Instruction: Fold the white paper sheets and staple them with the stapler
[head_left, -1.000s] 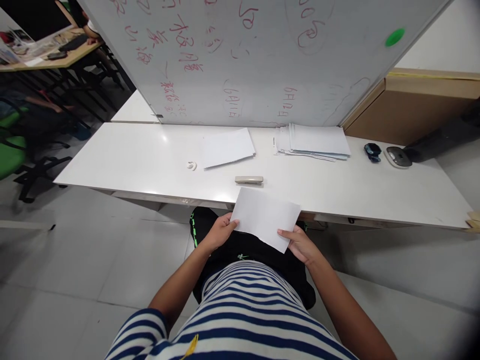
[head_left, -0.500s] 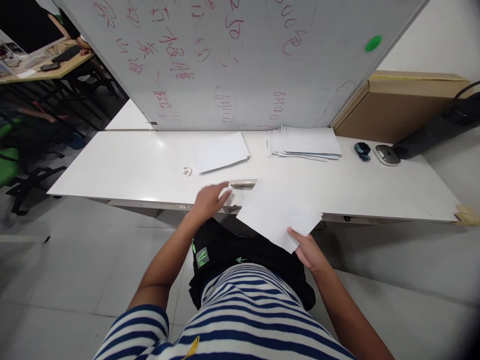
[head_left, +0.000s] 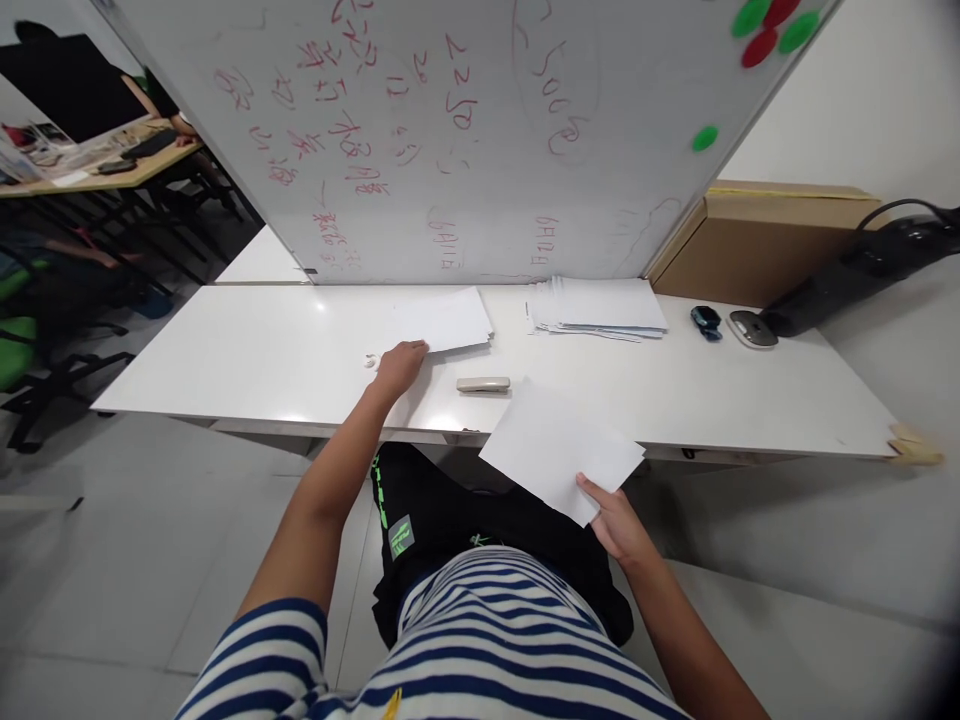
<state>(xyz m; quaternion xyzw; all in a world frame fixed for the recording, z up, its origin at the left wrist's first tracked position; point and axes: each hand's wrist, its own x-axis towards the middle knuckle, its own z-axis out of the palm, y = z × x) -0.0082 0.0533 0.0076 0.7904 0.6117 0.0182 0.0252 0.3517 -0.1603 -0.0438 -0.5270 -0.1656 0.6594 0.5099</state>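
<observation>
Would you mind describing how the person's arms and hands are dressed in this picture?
Both arms are bare from the upper arm down. The left sleeve is short, with navy and white stripes matching the shirt. The left hand and right hand wear no gloves, and no watch or rings are visible. The right sleeve is out of view.

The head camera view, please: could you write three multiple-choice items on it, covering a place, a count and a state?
1. Where does the stapler lie?
A on the floor
B on the white table
C on the cardboard box

2. How many green magnets are on the whiteboard?
A three
B none
C six

3. What does the right hand hold?
A a mouse
B nothing
C a sheet of paper

Answers: B, it rests on the tabletop beside the left hand; A, two at the top corner, one lower; C, the fingers grip its corner.
</observation>
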